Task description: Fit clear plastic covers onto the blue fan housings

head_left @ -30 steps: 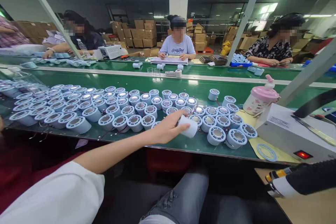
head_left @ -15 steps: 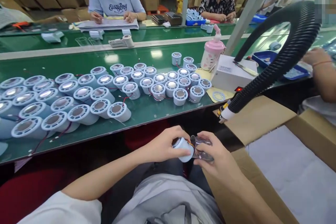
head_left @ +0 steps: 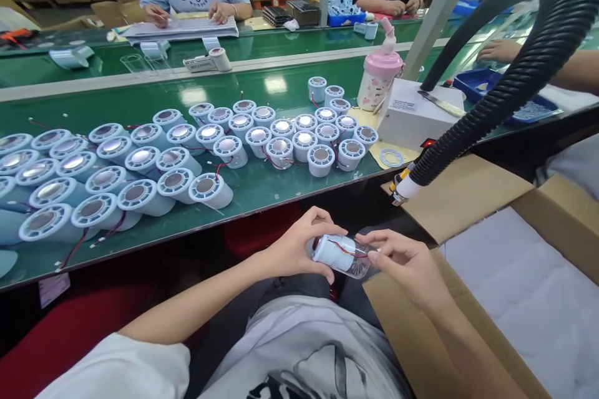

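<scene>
A light-blue plastic cylinder [head_left: 337, 250] lies tilted in front of my lap, partly inside a clear plastic cup [head_left: 359, 265]. My left hand [head_left: 306, 246] is wrapped round the blue end, its thumb below and fingers above. A thin red and yellow wire [head_left: 346, 250] runs from the cylinder along the cup to the fingertips of my right hand [head_left: 407, 262]. Those fingertips are pinched at the wire's end, beside the cup; whether they also press on the cup is hard to see. Similar blue cylinders [head_left: 227, 151] with round metal discs and wires stand in rows on the green bench.
A black ribbed hose [head_left: 496, 100] arches from a white box [head_left: 401, 113], its nozzle hanging right of my hands. An open cardboard box [head_left: 468, 199] stands at my right. A pink-lidded cup [head_left: 381, 75] is on the bench [head_left: 262, 190]. Co-workers sit opposite and at the right.
The cylinder has gone into the clear cup. My right hand has shifted from round the cup to its far end, at the wire. My view has tilted down slightly.
</scene>
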A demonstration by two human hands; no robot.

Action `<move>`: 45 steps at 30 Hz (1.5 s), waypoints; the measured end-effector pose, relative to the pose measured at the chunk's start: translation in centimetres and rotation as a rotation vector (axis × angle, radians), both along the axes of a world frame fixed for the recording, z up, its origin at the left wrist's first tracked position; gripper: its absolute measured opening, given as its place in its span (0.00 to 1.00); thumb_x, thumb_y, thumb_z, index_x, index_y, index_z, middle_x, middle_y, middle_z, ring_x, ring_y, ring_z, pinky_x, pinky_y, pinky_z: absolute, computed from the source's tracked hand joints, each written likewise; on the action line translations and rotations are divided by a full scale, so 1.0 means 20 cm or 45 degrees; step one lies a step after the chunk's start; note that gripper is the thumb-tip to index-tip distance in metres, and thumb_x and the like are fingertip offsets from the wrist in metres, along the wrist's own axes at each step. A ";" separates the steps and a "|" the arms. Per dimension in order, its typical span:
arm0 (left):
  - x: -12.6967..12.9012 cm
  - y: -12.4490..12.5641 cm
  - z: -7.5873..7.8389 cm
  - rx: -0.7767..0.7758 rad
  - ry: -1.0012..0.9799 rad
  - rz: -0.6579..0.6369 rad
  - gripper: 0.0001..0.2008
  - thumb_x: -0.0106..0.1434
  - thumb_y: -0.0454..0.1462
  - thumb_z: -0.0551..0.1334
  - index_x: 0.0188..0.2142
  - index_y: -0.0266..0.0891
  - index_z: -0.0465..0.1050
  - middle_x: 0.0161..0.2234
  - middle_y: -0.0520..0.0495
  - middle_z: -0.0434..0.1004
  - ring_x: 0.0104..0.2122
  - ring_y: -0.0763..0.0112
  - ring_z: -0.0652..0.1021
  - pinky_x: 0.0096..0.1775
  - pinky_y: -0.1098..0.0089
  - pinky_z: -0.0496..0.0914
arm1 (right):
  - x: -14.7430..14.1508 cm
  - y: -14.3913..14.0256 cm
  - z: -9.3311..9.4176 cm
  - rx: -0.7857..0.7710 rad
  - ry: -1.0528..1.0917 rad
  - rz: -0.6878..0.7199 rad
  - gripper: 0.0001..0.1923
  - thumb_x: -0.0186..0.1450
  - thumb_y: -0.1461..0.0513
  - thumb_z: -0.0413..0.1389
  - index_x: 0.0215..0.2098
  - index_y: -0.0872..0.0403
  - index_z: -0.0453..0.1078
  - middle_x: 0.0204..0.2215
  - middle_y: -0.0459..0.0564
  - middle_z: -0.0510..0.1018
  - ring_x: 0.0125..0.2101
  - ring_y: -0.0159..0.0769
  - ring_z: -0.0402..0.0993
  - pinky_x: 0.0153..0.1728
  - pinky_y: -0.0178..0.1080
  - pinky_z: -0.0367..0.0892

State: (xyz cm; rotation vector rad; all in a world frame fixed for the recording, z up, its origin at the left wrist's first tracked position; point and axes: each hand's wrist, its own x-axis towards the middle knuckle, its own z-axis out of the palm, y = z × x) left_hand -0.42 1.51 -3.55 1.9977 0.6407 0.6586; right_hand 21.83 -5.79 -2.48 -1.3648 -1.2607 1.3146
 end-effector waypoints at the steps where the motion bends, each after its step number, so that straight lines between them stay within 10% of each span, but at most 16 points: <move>1: 0.00 0.00 0.00 -0.005 0.010 -0.021 0.34 0.43 0.47 0.74 0.50 0.43 0.72 0.44 0.42 0.64 0.46 0.60 0.70 0.49 0.60 0.67 | 0.02 0.01 -0.01 -0.024 0.067 -0.001 0.14 0.59 0.57 0.62 0.18 0.55 0.72 0.40 0.55 0.76 0.46 0.46 0.72 0.42 0.43 0.72; 6: 0.01 -0.02 0.00 -0.391 -0.007 -0.126 0.34 0.49 0.43 0.72 0.55 0.41 0.66 0.51 0.39 0.69 0.49 0.59 0.72 0.50 0.60 0.69 | 0.05 0.02 -0.05 -0.129 0.300 0.027 0.14 0.60 0.55 0.62 0.21 0.53 0.75 0.42 0.53 0.78 0.45 0.47 0.74 0.41 0.46 0.75; 15: 0.01 -0.07 0.03 -1.036 -0.142 -0.067 0.33 0.54 0.41 0.69 0.57 0.40 0.60 0.53 0.37 0.68 0.38 0.66 0.77 0.35 0.66 0.75 | 0.02 -0.07 -0.03 0.465 -0.430 0.262 0.21 0.59 0.64 0.62 0.50 0.44 0.69 0.56 0.48 0.71 0.56 0.43 0.65 0.57 0.46 0.63; 22: -0.01 -0.08 0.10 -0.709 -0.129 -0.136 0.37 0.50 0.37 0.72 0.59 0.43 0.63 0.56 0.38 0.67 0.52 0.56 0.72 0.50 0.61 0.70 | 0.04 -0.09 -0.01 0.263 -0.176 0.279 0.20 0.61 0.63 0.61 0.50 0.43 0.66 0.54 0.46 0.71 0.57 0.42 0.63 0.53 0.42 0.66; 45: -0.02 -0.10 0.13 -0.409 -0.137 -0.252 0.37 0.51 0.32 0.71 0.59 0.46 0.62 0.58 0.41 0.65 0.58 0.61 0.67 0.54 0.65 0.68 | 0.00 -0.11 0.02 -0.298 0.428 0.160 0.11 0.65 0.56 0.56 0.45 0.48 0.66 0.37 0.44 0.73 0.33 0.29 0.71 0.33 0.32 0.69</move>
